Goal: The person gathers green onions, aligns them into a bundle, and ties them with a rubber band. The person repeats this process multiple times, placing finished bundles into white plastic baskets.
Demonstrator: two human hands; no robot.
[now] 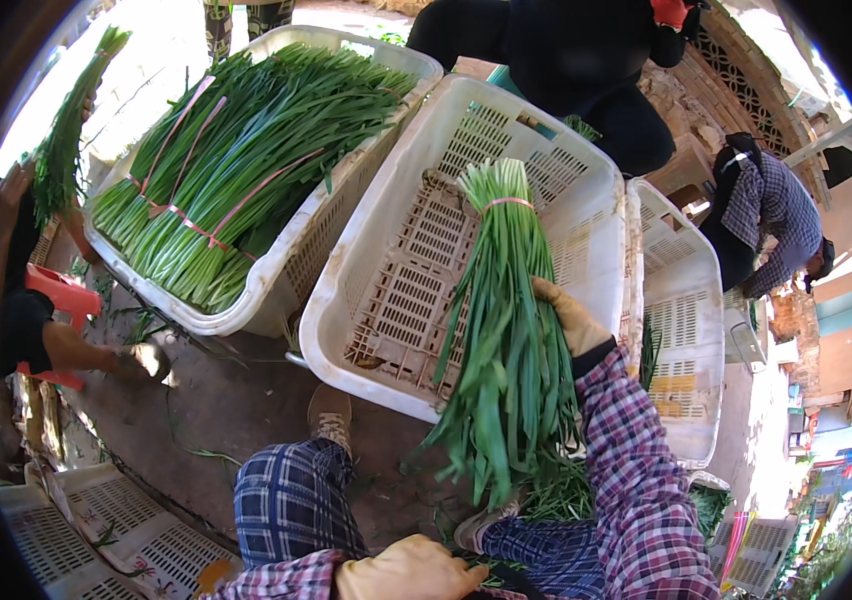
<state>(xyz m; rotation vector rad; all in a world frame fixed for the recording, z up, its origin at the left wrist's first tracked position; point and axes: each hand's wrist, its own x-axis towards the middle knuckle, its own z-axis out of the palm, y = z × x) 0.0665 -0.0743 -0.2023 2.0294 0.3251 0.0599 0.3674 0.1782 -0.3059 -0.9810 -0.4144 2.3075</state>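
Note:
My right hand, in a tan work glove, grips a bunch of garlic chives from its right side. A pink band ties the bunch near its pale cut stems, which point away from me. The leaves hang over the near rim of a white slatted plastic crate. Apart from this bunch, only dirt and a bit of debris show on the crate's floor. My left hand, also gloved, is low over my lap at the bottom edge. Its fingers are partly hidden, and I cannot see anything in them.
Banded chive bunches fill another white crate at left. A person there holds up a bunch beside a red stool. More crates stand at right, others lower left. Loose leaves lie near my foot.

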